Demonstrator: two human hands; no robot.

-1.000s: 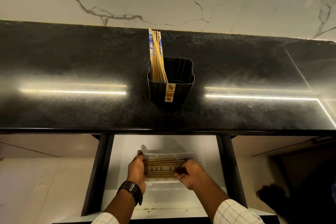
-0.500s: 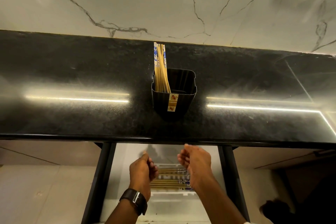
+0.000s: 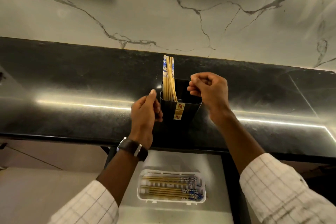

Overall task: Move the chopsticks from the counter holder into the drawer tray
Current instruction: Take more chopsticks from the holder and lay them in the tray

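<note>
My left hand (image 3: 145,112) hovers beside the black holder (image 3: 180,105) on the bench (image 3: 72,82); my right hand (image 3: 209,89) hangs loosely curled over its rim. Neither grips anything. I'd brace the holder, then pinch the remaining chopsticks (image 3: 169,78) as one bundle, keeping ends aligned for the drawer tray (image 3: 171,202), which is already part filled.

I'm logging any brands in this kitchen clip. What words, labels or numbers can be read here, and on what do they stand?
No text can be read.
Sticker on the black chopstick holder: red-and-gold pattern, lettering too small and blurred.
Chopsticks in the holder: blue print on their tops, not readable.
Chopsticks in the drawer tray: blue-patterned ends, not readable.
Wristwatch: its face does not show.
</note>
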